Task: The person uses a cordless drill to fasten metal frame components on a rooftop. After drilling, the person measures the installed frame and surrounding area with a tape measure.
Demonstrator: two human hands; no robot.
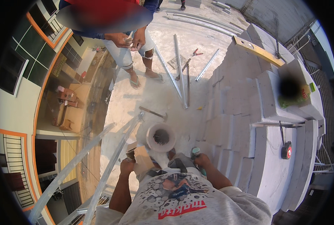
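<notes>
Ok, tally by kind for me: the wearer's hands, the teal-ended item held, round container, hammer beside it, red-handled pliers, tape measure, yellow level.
Wearer's left hand and right hand: 2
Teal-ended item: 1
Round container: 1
Hammer beside it: 1
Red-handled pliers: 1
Tape measure: 1
Yellow level: 1
Total: 8

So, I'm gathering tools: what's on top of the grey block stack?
A yellow level, a black tape measure and a partly obscured green packet. The surfaces directly beneath them are covered.
</notes>
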